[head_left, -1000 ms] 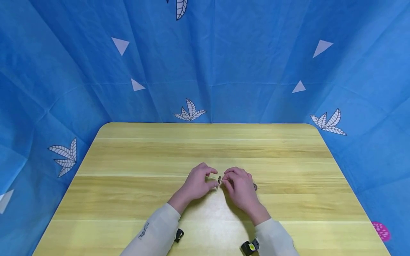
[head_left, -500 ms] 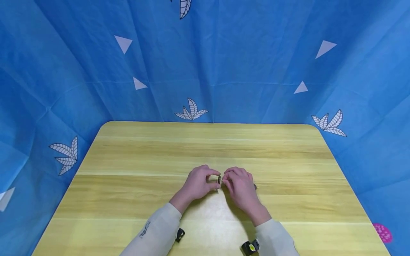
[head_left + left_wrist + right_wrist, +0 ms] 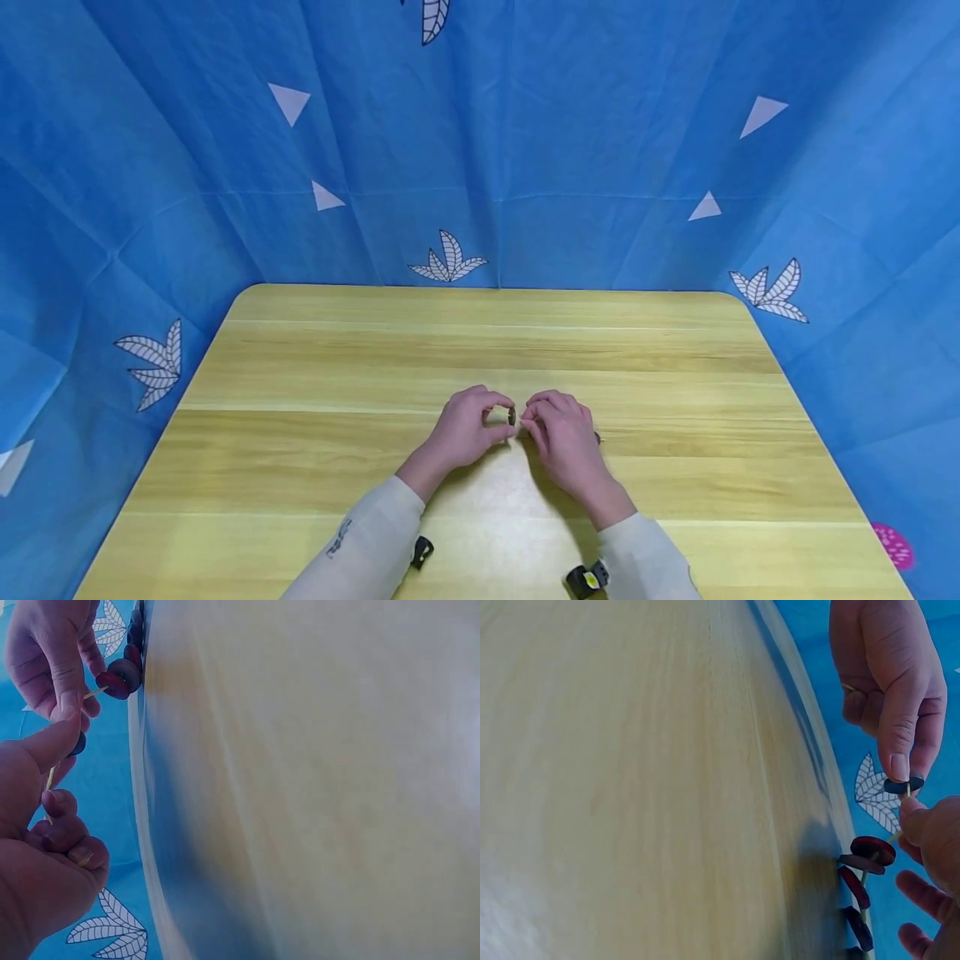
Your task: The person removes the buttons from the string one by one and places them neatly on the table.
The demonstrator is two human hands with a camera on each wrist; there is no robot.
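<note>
Between the thumb and index finger of my left hand (image 3: 463,427) is a small dark disc bead (image 3: 904,785), held on edge. A thin yellow cord (image 3: 49,780) shows on both sides of this bead, and its tail runs into the curled lower fingers of the left hand. My right hand (image 3: 562,442) pinches the cord close beside the bead, to its right. Beyond the right fingers, several dark and red disc beads (image 3: 873,850) hang strung along the same cord. In the head view the right hand hides most of them.
Both hands are over the middle of a wood-grain table (image 3: 480,333). A blue curtain (image 3: 600,125) with white leaf prints surrounds its far and side edges. Black wrist devices, one being a small camera (image 3: 581,581), sit by the sleeves.
The left index finger has closed down onto the bead, which has since shifted slightly left, away from the right fingertips. The right hand has stayed nearly still.
</note>
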